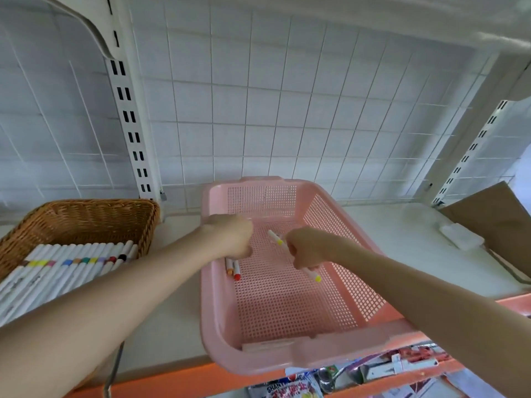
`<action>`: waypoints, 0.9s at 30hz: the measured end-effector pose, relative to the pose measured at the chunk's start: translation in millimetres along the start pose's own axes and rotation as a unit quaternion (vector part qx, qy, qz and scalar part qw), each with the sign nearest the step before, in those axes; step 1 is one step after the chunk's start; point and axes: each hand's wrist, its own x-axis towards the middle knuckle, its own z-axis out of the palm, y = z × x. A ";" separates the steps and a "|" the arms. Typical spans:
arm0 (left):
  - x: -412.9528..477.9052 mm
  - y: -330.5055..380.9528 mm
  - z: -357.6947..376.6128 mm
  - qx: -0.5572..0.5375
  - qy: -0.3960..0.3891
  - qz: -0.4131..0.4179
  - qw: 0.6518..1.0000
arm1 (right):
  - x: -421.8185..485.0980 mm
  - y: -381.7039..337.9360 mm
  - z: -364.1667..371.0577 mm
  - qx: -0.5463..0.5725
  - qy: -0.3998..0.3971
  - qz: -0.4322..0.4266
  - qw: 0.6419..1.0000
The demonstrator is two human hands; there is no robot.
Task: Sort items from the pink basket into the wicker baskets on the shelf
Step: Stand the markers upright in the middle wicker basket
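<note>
The pink basket [287,357] sits on the shelf [178,311], nearly bare. In it the left hand [230,237] grips the orange- and red-capped markers [233,270], and the right hand [309,249] grips the yellow-capped markers [313,275]. Beside it on the left, the wicker basket [86,214] holds rows of white markers [66,271].

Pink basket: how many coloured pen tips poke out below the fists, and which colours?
Orange tip: 1, left hand
Red tip: 1, left hand
Yellow tip: 1, right hand
Total: 3

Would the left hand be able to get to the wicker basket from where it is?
Probably yes. The wicker basket sits open-topped just beside the pink basket, on the left hand's own side, with nothing standing between them.
</note>
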 end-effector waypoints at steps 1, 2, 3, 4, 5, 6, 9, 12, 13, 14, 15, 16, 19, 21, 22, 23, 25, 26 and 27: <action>4.2 4.2 0.9 0.020 -0.023 -0.009 0.999 | -1.9 3.1 -1.8 0.001 0.002 0.000 1.000; 8.2 8.6 1.9 0.033 -0.042 -0.017 0.998 | -2.1 5.8 -3.2 0.009 0.004 0.003 1.000; 13.4 12.2 3.7 0.035 -0.058 -0.027 0.997 | -3.4 7.8 -4.8 0.017 0.008 0.001 1.000; 18.3 14.9 5.5 0.033 -0.072 -0.039 0.996 | -2.9 10.1 -5.8 0.028 0.011 0.001 1.000; 22.7 16.9 7.1 0.036 -0.083 -0.052 0.995 | -3.8 11.7 -7.0 0.036 0.019 -0.003 0.999; 26.2 18.1 7.8 0.046 -0.088 -0.065 0.993 | -3.6 13.6 -7.6 0.046 0.028 -0.003 0.999; 32.7 17.6 7.8 0.101 -0.096 -0.091 0.986 | -4.6 16.8 -8.9 0.079 0.049 -0.001 0.996; 37.8 18.1 6.9 0.089 -0.140 -0.092 0.982 | -6.1 18.3 -9.6 0.100 0.068 0.000 0.993; 39.2 18.6 6.6 0.067 -0.157 -0.096 0.981 | -6.8 18.6 -10.4 0.103 0.073 0.000 0.992; 40.1 18.9 6.1 0.044 -0.171 -0.101 0.979 | -6.5 19.6 -10.9 0.107 0.075 0.001 0.991; 41.3 18.4 6.2 0.022 -0.179 -0.104 0.978 | -6.5 20.2 -11.8 0.112 0.077 0.002 0.991; 42.6 17.2 7.1 0.002 -0.182 -0.104 0.978 | -6.1 21.2 -12.7 0.121 0.079 0.004 0.990; 44.3 14.2 10.4 -0.060 -0.177 -0.089 0.978 | -6.6 23.1 -15.0 0.150 0.083 0.014 0.985; 42.9 13.8 10.0 -0.094 -0.145 -0.082 0.981 | -7.5 24.3 -15.3 0.181 0.082 0.023 0.980; 41.9 14.2 9.1 -0.122 -0.122 -0.081 0.982 | -8.7 24.4 -15.3 0.200 0.079 0.029 0.976; 41.0 14.4 7.8 -0.156 -0.100 -0.079 0.979 | -9.8 24.7 -15.6 0.214 0.079 0.034 0.973; 38.2 14.6 4.0 -0.224 -0.069 -0.074 0.969 | -11.9 25.3 -16.5 0.236 0.079 0.043 0.968; 36.0 13.9 1.8 -0.260 -0.061 -0.071 0.961 | -14.1 24.7 -17.6 0.247 0.080 0.048 0.964; 33.5 12.9 -0.7 -0.300 -0.051 -0.068 0.950 | -16.4 24.4 -18.4 0.261 0.084 0.053 0.960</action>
